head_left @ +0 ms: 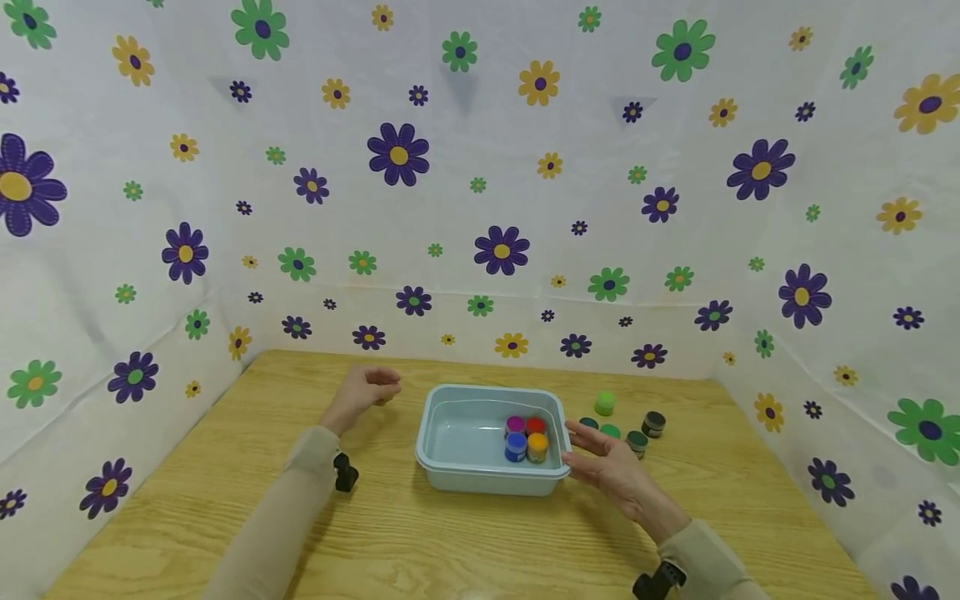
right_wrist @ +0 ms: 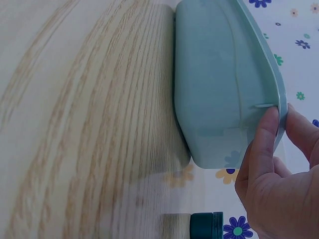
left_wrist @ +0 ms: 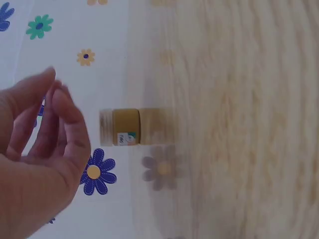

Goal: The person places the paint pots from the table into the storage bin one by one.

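Pale blue plastic tub (head_left: 480, 481), pinched at its right-end rim by the right hand (head_left: 618, 475); the left hand (head_left: 360, 396) was empty, its fingers loosely curled.
The tub sat on the table (head_left: 420, 550) between the hands, 4 jars (head_left: 516, 450) grouped in its right half; 1 ochre jar (left_wrist: 126, 125) stood beyond the left hand, 5 more jars (head_left: 604, 405) right of the tub. Steadying the tub appeared the step in hand; the next move likely called for a level, even hold.
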{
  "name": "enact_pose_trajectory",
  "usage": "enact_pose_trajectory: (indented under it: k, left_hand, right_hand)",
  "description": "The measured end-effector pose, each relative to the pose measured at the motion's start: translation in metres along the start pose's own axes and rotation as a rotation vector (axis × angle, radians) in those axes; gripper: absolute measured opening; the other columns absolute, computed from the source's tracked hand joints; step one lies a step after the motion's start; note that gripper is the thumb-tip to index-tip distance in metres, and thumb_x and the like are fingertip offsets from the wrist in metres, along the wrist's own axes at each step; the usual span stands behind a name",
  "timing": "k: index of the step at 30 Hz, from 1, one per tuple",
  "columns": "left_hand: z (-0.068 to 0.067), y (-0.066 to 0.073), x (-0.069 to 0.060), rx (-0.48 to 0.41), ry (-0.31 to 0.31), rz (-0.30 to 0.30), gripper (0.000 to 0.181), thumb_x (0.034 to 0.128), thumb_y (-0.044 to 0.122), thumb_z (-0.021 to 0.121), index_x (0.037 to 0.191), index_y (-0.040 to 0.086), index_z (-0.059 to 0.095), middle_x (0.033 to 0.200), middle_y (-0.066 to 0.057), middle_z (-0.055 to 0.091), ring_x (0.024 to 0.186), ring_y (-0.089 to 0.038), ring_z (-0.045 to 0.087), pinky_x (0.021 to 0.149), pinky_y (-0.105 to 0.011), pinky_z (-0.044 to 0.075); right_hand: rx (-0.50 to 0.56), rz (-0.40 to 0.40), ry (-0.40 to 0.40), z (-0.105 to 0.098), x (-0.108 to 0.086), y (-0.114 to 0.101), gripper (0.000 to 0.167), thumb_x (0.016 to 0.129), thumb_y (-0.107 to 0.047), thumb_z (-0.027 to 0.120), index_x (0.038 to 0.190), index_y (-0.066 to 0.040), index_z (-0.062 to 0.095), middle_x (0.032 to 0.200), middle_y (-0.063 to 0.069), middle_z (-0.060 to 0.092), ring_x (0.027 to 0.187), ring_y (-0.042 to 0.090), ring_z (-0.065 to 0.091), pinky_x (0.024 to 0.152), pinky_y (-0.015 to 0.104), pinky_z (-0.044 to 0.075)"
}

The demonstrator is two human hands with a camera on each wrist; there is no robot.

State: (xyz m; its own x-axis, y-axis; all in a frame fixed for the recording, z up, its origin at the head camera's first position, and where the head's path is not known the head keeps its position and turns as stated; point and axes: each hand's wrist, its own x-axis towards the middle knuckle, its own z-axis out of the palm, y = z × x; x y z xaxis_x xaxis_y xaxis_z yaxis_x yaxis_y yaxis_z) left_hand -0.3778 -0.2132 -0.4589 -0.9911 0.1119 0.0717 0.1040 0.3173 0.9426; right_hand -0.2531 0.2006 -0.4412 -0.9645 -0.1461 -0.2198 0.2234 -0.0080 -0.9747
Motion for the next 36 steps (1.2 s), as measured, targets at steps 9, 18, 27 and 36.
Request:
enact_pose_trajectory:
  k: [9,18,27,36]
  left_hand:
    - [-0.009,-0.013,0.007,0.005,0.161,-0.038,0.032,0.0930,0.004,0.065,0.123,-0.006,0.061,0.119,-0.023,0.064,0.095,-0.024,0.063,0.090,-0.044,0.056]
    - [-0.013,-0.015,0.010,0.038,0.067,-0.128,0.047,0.0916,0.008,0.067,0.135,-0.002,0.054,0.134,-0.024,0.053,0.114,-0.033,0.052,0.092,-0.043,0.054]
    - [-0.010,-0.020,0.015,0.037,-0.008,-0.151,0.051,0.0902,0.000,0.065,0.137,-0.006,0.047,0.143,-0.029,0.044,0.111,-0.031,0.055,0.089,-0.036,0.056]
    - [-0.005,-0.020,0.019,0.008,0.002,-0.165,0.045,0.0864,-0.009,0.065,0.129,-0.009,0.049,0.131,-0.030,0.051,0.093,-0.021,0.059,0.079,-0.028,0.058]
  right_hand:
    - [-0.019,0.004,0.011,0.000,0.000,0.000,0.067,0.090,-0.010,0.070,0.149,-0.009,0.040,0.151,0.023,0.040,0.123,0.031,0.058,0.093,0.034,0.057]
    - [-0.018,-0.004,0.010,-0.001,0.000,0.000,0.066,0.090,-0.010,0.070,0.149,-0.010,0.041,0.151,0.023,0.041,0.120,0.030,0.060,0.093,0.034,0.057]
    - [-0.026,-0.009,-0.005,0.000,0.000,0.001,0.065,0.090,-0.010,0.070,0.149,-0.009,0.041,0.151,0.022,0.041,0.119,0.027,0.061,0.094,0.035,0.057]
    - [-0.021,-0.013,-0.014,-0.002,0.000,0.002,0.067,0.090,-0.012,0.071,0.149,-0.009,0.040,0.152,0.022,0.040,0.120,0.026,0.060,0.094,0.035,0.056]
